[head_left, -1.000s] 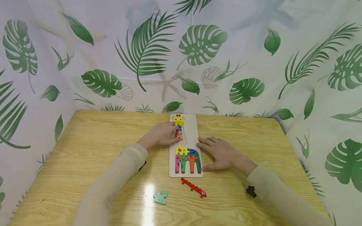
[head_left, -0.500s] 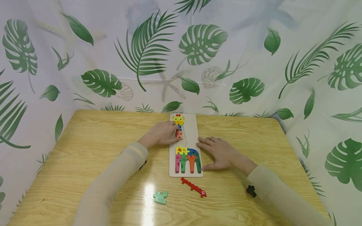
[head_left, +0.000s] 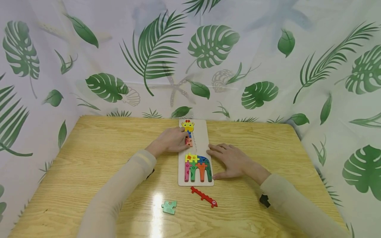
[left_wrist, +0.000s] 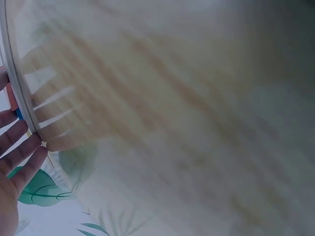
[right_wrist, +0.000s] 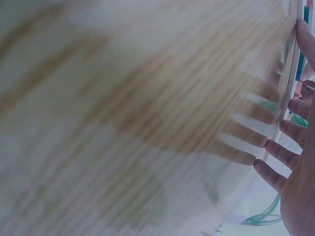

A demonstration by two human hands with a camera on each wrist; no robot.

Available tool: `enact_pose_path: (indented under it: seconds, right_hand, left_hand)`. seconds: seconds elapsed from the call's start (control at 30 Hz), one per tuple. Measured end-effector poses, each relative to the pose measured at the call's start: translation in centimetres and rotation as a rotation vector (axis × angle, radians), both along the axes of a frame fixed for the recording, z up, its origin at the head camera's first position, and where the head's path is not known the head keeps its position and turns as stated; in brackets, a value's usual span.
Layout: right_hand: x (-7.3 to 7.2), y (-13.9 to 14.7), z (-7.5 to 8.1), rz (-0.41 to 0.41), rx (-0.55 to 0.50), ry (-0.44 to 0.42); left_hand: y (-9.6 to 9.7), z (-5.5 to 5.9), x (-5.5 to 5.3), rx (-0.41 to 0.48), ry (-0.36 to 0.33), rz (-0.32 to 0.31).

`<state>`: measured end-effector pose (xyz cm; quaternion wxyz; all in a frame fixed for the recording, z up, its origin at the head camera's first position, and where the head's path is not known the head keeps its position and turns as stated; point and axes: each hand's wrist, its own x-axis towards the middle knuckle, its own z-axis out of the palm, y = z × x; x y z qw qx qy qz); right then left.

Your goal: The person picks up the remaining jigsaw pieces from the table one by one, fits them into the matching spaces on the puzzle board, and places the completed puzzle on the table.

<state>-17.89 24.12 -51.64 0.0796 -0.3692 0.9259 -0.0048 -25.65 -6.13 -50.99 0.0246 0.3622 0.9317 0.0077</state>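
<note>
A giraffe puzzle lies on a pale board, its yellow head piece at the far end and colourful leg pieces at the near end. My left hand is at the neck, thumb and fingers around an orange puzzle piece, with a blue piece just beyond. In the left wrist view the orange piece shows between thumb and fingers, partly hidden. My right hand lies with spread fingers along the board's right edge, fingertips at the rim.
On the wooden table, nearer than the board, lie a long red puzzle piece and a light green puzzle piece. A white curtain with green leaves hangs behind the table's far edge.
</note>
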Motion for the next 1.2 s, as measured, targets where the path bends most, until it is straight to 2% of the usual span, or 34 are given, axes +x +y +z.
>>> enact_pose_path:
  seconds: [0.9,1.2]
  right_hand:
    - [-0.06,0.00,0.02,-0.004,-0.008,0.012]
    - [0.01,-0.06,0.12,-0.006,0.002,-0.004]
  left_hand:
    - [0.01,-0.15,-0.24,-0.013,-0.007,0.013]
    - [-0.08,-0.26,-0.03,-0.007,-0.016,0.016]
